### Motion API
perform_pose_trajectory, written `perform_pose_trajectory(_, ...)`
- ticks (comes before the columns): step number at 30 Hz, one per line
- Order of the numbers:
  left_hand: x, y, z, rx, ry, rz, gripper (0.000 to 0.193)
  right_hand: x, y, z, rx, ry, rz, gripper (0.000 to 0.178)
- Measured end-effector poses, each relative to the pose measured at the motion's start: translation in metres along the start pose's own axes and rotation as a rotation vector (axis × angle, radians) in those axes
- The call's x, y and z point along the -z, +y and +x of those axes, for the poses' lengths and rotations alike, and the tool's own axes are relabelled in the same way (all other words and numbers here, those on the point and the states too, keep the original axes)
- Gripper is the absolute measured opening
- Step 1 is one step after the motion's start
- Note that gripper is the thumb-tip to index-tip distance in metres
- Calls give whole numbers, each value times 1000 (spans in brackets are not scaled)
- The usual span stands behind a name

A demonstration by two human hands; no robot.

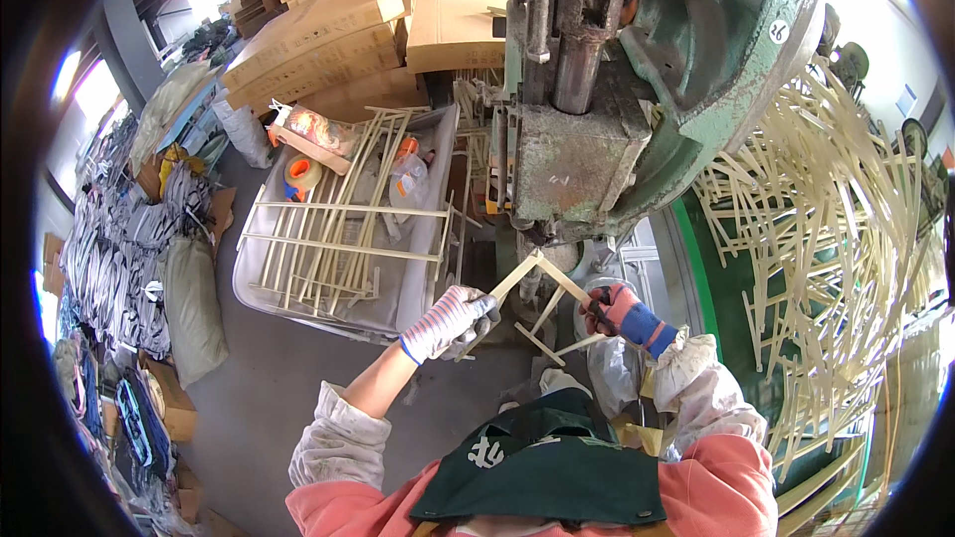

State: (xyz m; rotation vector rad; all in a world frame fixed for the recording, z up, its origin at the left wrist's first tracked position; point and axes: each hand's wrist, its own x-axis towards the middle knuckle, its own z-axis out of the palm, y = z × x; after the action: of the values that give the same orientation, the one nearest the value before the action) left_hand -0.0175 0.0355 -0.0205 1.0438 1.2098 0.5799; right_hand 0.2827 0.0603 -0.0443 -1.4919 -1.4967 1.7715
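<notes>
A pale flat strip frame [516, 275] forms an upturned V, its peak just under the ram of a green press [575, 164]. My left hand [455, 322], in a striped glove with dark fingertips, is closed on the left leg. Around the right leg, my right hand [625, 316] is closed in a red and blue glove with dark fingers. I cannot tell whether the two strips are joined at the peak. More thin strips [542, 343] of the same colour show between and below my hands.
To the left, a grey plastic bin [440, 164] holds several strips, a tape roll [302, 175] and a clear bottle [408, 179]. A large heap of strips [826, 239] fills the right side. Flat cardboard boxes [328, 40] are stacked behind; bundled grey material [124, 239] lies far left.
</notes>
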Motion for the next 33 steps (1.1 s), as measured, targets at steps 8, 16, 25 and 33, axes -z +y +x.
perform_pose_trajectory(8, 4, 6, -3, 50, -43, -55, 25, 3, -6, -3, 29, -7, -11, 19)
perform_pose_trajectory(16, 8, 9, 0, 29, -68, -7, 25, 4, -2, 4, 25, 29, -61, 20)
perform_pose_trajectory(25, 1, 22, -10, -465, 242, 725, 37, -1, -33, -26, 58, -60, -7, 22)
perform_pose_trajectory(33, -18, 9, -92, -614, 631, 1074, 39, 18, 24, -46, 233, -323, 306, 28)
